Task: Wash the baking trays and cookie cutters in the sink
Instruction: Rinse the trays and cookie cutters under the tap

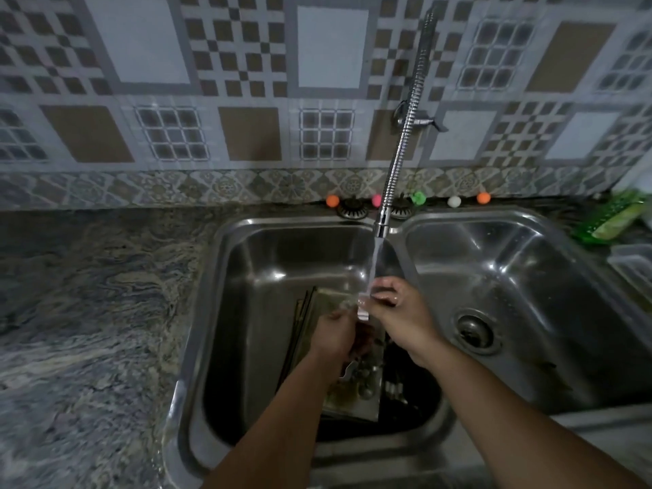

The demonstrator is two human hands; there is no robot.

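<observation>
Over the left sink basin (247, 262), both hands meet under the running water from the spring faucet (382, 220). My right hand (395, 312) pinches a small shiny metal cookie cutter (363, 307) in the stream. My left hand (335, 333) is curled around something beside it, maybe a sponge; I cannot tell what. Beneath the hands, baking trays (352, 393) lean in the basin, with small metal cutters (367, 379) lying on them.
The right basin (511, 277) holds only its drain (474, 330). A marbled granite counter (88, 312) spreads to the left. A green soap holder (614, 217) and a clear container (635, 266) sit at the far right. Small coloured balls (332, 201) line the sink's back edge.
</observation>
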